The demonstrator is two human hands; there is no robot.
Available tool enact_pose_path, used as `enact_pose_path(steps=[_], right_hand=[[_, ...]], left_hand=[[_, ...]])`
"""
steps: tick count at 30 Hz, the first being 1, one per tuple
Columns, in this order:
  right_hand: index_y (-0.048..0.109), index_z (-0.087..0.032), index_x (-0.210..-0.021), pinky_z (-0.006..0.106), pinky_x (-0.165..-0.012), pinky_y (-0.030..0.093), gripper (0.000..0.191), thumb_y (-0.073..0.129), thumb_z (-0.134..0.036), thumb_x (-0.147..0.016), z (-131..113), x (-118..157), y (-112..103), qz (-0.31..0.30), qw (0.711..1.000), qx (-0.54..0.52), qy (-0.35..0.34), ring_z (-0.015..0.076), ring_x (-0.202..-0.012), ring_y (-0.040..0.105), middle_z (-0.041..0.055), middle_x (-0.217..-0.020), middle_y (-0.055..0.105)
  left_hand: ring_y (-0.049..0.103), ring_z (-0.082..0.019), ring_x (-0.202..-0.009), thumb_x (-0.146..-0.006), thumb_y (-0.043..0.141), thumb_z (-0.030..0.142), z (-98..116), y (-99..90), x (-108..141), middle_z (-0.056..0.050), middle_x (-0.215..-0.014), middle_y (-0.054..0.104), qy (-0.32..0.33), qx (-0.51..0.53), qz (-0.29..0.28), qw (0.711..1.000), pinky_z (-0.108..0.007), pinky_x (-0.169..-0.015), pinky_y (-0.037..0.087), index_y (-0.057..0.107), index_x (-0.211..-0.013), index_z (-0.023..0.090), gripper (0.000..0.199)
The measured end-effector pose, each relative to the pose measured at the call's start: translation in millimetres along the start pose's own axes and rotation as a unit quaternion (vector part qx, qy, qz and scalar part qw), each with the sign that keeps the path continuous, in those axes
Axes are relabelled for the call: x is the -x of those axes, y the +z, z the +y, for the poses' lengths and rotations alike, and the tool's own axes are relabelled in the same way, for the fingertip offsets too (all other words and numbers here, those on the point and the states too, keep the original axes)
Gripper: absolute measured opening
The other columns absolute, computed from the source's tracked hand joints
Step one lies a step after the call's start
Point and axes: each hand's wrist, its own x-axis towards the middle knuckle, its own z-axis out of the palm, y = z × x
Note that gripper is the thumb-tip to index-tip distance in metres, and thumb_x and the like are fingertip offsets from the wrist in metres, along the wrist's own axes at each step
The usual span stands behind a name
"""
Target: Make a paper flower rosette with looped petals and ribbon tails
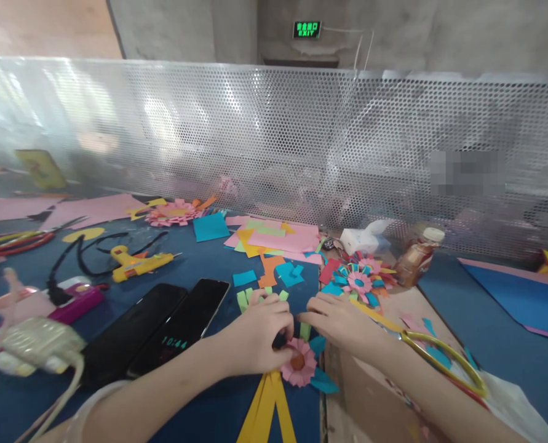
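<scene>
My left hand [267, 332] is closed, its fingers curled inward; what they hold is hidden. Green paper strips [242, 300] show just behind it. Beside its thumb lies a pink paper flower [297, 363] with a brown centre and blue paper leaves [324, 380]. My right hand [341, 320] is to the right, its fingers bent together over a short green paper strip [305, 331] that shows under the fingertips. Long yellow paper strips [268, 409] fan out below my left hand.
Two black phones [181, 326], a yellow glue gun [139, 263] and a purple power strip [77, 301] lie left. Scissors [444, 354] lie by my right forearm. Behind are a paper-flower bunch [359, 280], a drink bottle [419, 258], a tissue box [359, 241] and a perforated metal screen [274, 135].
</scene>
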Motion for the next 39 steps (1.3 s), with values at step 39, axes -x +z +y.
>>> enact_pose_path(steps=[39], right_hand=[[0.062, -0.015, -0.095, 0.027, -0.069, 0.043, 0.019, 0.051, -0.011, -0.080, 31.0, -62.8, 4.0, -0.083, 0.996, 0.003, -0.020, 0.0172, -0.085, 0.055, 0.0073, -0.086, 0.059]], left_hand=[[0.046, -0.017, -0.086, -0.073, 0.063, 0.034, -26.2, -29.3, 2.3, 0.001, -0.082, 0.052, 0.022, -0.083, -0.036, 0.996, -0.036, -0.086, 0.022, 0.066, -0.076, 0.027, 0.008]])
